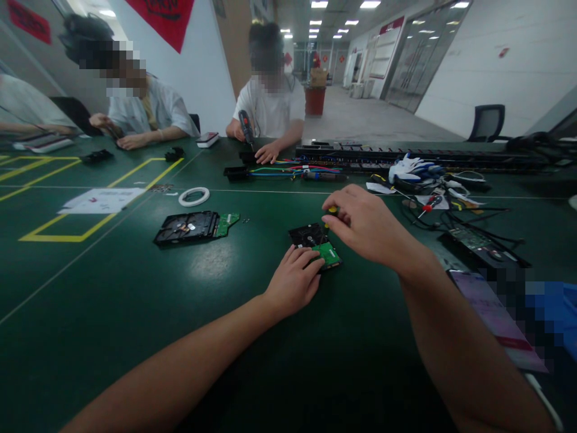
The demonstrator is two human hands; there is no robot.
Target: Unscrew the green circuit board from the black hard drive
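A hard drive (pixel 306 234) with a green circuit board (pixel 330 255) lies on the table in front of me. My left hand (pixel 295 278) rests over its near left part, the fingers curved onto its top and holding it against the tabletop. Above the drive, my right hand (pixel 360 222) pinches the yellow-and-black handle of a screwdriver (pixel 332 210). The screwdriver points down at the board; its tip is too small to make out. To the left sits a second hard drive (pixel 187 227), its green board sticking out at the right end, with tiny screws (pixel 246 220) beside it.
A white tape ring (pixel 193 196) and paper sheets (pixel 103 200) lie to the left. Gloves (pixel 412 169), cables and a red-handled tool (pixel 427 208) crowd the right, near another drive (pixel 489 248) and a phone (pixel 496 316). Across the table, a person holds a power screwdriver (pixel 246 126).
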